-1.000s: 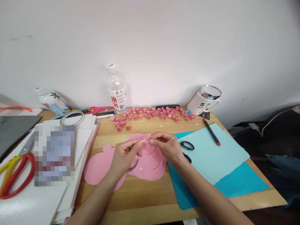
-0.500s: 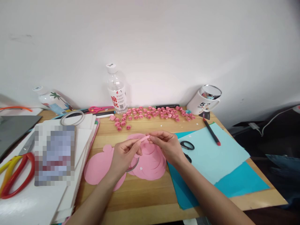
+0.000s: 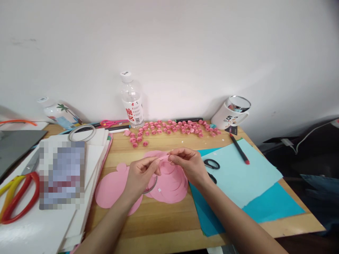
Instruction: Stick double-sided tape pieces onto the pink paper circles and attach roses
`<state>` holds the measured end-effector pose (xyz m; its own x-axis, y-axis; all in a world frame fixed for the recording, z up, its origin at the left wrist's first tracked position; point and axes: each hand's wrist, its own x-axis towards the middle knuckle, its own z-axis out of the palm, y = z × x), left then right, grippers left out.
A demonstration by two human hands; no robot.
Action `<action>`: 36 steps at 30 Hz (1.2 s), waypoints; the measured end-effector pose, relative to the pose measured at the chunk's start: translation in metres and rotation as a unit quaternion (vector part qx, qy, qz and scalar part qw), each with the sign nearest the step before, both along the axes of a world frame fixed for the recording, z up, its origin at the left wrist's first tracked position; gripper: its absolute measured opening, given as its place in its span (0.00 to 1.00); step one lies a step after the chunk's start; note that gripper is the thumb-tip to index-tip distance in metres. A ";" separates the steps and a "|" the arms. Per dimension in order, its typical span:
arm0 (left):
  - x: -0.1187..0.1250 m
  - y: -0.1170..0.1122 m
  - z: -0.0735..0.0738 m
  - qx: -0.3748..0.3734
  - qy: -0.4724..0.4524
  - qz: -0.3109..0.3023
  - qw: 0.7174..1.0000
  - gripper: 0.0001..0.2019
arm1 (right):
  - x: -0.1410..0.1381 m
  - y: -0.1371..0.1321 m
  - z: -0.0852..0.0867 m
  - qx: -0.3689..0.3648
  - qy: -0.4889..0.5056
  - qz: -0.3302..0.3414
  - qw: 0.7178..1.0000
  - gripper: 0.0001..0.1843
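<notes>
Between my two hands stretches a narrow pink paper strip, raised over the table. My left hand pinches one end between thumb and finger. The other end is in the fingertips of my right hand. Beneath them lie round pink paper cutouts, several overlapping, with a larger pink paper shape to the left. A grey tape roll sits partly hidden behind my left hand. Farther back are many small rolled pink paper roses.
Black-handled scissors lie partly hidden by my right arm on blue paper sheets with a marker. A bottle and a white mug stand by the wall. Red-yellow scissors rest on white papers at left.
My right fingers have shifted slightly on their end of the pink strip, and the strip shows narrower between the hands. My left hand stays nearly still.
</notes>
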<state>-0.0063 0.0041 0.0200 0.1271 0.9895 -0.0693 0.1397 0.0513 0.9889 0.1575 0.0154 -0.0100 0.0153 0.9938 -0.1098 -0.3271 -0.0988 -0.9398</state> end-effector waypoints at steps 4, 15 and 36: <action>0.000 0.000 -0.002 0.004 0.000 -0.008 1.000 0.13 | 0.000 0.000 0.000 0.008 0.009 0.005 1.000 0.08; -0.001 0.000 -0.004 0.009 -0.001 -0.005 1.000 0.12 | 0.000 -0.001 0.003 -0.008 0.005 -0.002 1.000 0.09; 0.001 -0.001 0.000 0.006 0.001 -0.011 1.000 0.13 | 0.000 0.000 0.001 0.010 0.016 0.007 1.000 0.09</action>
